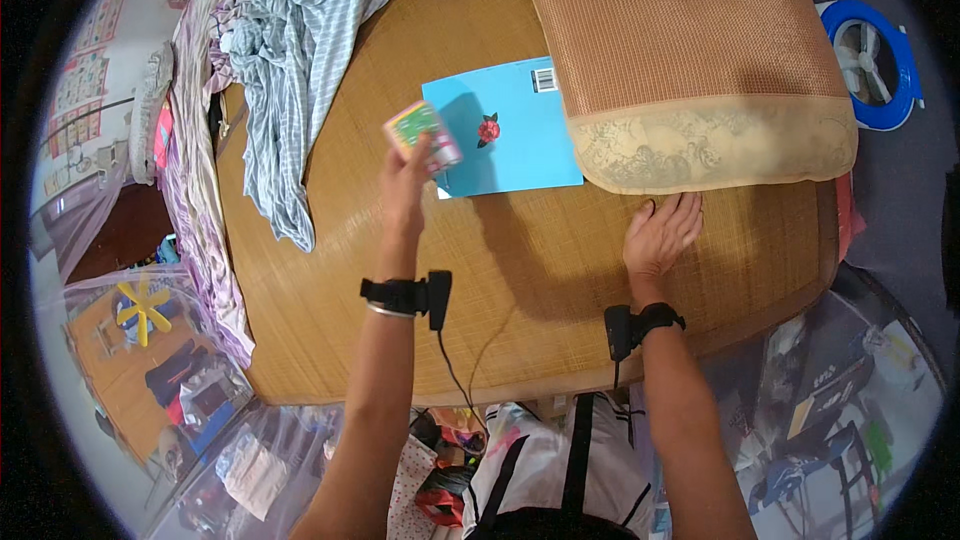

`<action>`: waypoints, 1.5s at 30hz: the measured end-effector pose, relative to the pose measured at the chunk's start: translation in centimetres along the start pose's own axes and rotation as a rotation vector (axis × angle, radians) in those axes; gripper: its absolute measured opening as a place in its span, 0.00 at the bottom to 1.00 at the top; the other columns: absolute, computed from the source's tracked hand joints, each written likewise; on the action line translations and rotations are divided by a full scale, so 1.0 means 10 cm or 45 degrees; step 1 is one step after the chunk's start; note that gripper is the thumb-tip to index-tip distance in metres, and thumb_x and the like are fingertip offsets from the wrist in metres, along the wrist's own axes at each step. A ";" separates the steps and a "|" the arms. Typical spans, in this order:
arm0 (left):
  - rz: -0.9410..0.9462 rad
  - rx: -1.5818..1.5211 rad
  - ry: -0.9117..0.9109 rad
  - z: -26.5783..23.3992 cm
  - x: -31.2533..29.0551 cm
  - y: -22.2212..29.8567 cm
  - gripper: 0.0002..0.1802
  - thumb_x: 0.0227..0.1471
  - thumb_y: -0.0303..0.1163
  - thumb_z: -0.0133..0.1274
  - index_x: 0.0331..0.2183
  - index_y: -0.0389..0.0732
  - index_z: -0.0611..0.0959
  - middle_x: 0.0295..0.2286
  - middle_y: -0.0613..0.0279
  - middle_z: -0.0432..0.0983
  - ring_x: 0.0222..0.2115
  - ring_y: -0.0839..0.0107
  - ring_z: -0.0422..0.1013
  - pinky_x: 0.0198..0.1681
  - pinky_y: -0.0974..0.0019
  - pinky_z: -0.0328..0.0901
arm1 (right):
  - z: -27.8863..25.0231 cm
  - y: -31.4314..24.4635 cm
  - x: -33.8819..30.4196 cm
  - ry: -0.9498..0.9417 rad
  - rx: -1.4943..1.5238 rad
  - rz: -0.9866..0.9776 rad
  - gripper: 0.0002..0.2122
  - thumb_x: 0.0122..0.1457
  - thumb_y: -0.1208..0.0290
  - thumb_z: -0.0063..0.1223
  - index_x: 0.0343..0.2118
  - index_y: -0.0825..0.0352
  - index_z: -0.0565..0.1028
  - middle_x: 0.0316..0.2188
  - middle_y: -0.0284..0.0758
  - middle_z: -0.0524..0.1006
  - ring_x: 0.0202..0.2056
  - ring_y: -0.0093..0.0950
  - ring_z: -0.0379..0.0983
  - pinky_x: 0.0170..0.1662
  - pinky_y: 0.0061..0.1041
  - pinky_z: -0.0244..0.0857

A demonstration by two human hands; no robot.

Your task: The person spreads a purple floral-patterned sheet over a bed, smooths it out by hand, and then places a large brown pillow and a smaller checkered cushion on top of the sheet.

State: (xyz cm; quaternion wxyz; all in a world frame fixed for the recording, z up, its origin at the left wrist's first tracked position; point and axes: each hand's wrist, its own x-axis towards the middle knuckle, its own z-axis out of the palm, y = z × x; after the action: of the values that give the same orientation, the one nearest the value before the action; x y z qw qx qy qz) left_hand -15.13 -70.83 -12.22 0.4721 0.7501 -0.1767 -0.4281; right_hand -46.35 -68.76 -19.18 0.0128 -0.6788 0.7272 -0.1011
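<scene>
My left hand [405, 180] is closed on a small colourful box [412, 126] with a green, yellow and pink face, held above the mat. Beneath and to the right of it lies a flat light-blue booklet [530, 145] with a red flower picture and a barcode on its cover. Its right edge meets the brown woven pillow [690, 30] with a cream patterned border. My right hand [662, 238] rests with fingers stretched on the mat, its fingertips at the pillow's near edge; it holds nothing that I can see.
The bed has a tan woven mat [300, 340]. Grey-blue striped cloth [300, 60] lies bunched at its far left, beside a purple-and-white cloth [200, 240]. A blue-rimmed fan [868, 65] stands right of the pillow. Sheer netting hangs round the near side. Cords trail from both wrist straps.
</scene>
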 end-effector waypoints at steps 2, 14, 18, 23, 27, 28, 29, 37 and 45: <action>-0.054 0.108 -0.004 0.22 0.02 -0.15 0.15 0.47 0.39 0.51 0.31 0.35 0.76 0.31 0.58 0.72 0.28 0.70 0.69 0.33 0.69 0.64 | -0.01 -0.04 -0.01 -0.008 0.006 0.000 0.21 0.54 0.67 0.36 0.46 0.78 0.57 0.51 0.50 0.55 0.54 0.43 0.47 0.55 0.44 0.38; -0.079 0.307 0.158 0.33 -0.24 -0.46 0.29 0.38 0.36 0.60 0.36 0.22 0.70 0.34 0.47 0.69 0.30 0.65 0.69 0.32 0.66 0.65 | 0.01 -0.05 -0.05 0.034 -0.037 -0.041 0.20 0.55 0.67 0.34 0.48 0.76 0.57 0.51 0.49 0.55 0.54 0.43 0.47 0.55 0.43 0.38; -0.284 -0.098 0.012 0.35 -0.57 -0.47 0.22 0.41 0.36 0.57 0.37 0.34 0.73 0.32 0.57 0.73 0.29 0.73 0.69 0.32 0.70 0.64 | 0.02 -0.13 -0.07 0.031 -0.096 -0.009 0.22 0.54 0.67 0.36 0.48 0.76 0.55 0.51 0.49 0.55 0.54 0.42 0.47 0.55 0.42 0.38; -0.069 -0.394 0.259 0.62 -1.37 -0.47 0.19 0.42 0.29 0.56 0.36 0.33 0.69 0.32 0.57 0.71 0.31 0.71 0.68 0.36 0.69 0.64 | -0.01 -0.09 -0.10 0.026 -0.148 -0.026 0.23 0.54 0.65 0.37 0.49 0.75 0.56 0.51 0.47 0.55 0.54 0.40 0.47 0.56 0.38 0.37; -0.070 -0.365 0.339 0.49 -1.94 -0.38 0.20 0.42 0.28 0.56 0.37 0.32 0.67 0.32 0.56 0.71 0.31 0.71 0.68 0.35 0.69 0.64 | -0.13 -0.03 -0.03 -0.011 -0.215 -0.117 0.23 0.56 0.62 0.36 0.49 0.75 0.55 0.51 0.47 0.55 0.54 0.40 0.47 0.56 0.39 0.38; -0.047 -0.370 0.352 0.39 -2.10 -0.40 0.20 0.42 0.28 0.56 0.37 0.32 0.67 0.32 0.56 0.71 0.31 0.71 0.68 0.35 0.69 0.64 | -0.18 -0.04 -0.04 0.004 -0.195 -0.126 0.23 0.56 0.62 0.36 0.49 0.75 0.55 0.51 0.47 0.55 0.54 0.40 0.47 0.56 0.39 0.38; -0.058 -0.305 0.336 0.26 -2.25 -0.43 0.21 0.40 0.30 0.57 0.35 0.31 0.67 0.31 0.54 0.71 0.31 0.71 0.68 0.34 0.69 0.64 | -0.23 -0.05 -0.04 -0.054 -0.148 -0.161 0.24 0.56 0.61 0.37 0.50 0.74 0.54 0.51 0.47 0.55 0.54 0.41 0.47 0.56 0.39 0.39; 0.072 0.265 -0.152 -0.70 -3.43 -0.06 0.25 0.37 0.35 0.59 0.33 0.31 0.65 0.21 0.50 0.72 0.22 0.66 0.70 0.26 0.63 0.65 | -0.84 0.37 0.03 -0.658 0.054 -0.434 0.26 0.51 0.60 0.46 0.49 0.72 0.57 0.53 0.50 0.52 0.54 0.46 0.47 0.54 0.40 0.48; 0.489 0.878 -1.019 -1.51 -4.38 0.03 0.23 0.39 0.40 0.54 0.31 0.36 0.62 0.21 0.43 0.69 0.23 0.47 0.67 0.26 0.54 0.62 | -1.32 0.74 -1.34 -1.101 0.254 -0.477 0.14 0.49 0.64 0.45 0.27 0.72 0.74 0.26 0.48 0.73 0.29 0.45 0.70 0.33 0.37 0.64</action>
State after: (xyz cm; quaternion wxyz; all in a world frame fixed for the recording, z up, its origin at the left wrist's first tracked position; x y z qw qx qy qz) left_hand -27.89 -33.30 11.71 0.1650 0.5945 -0.6052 -0.5031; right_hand -54.63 -53.39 -9.10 0.3607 -0.7734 0.5072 0.1207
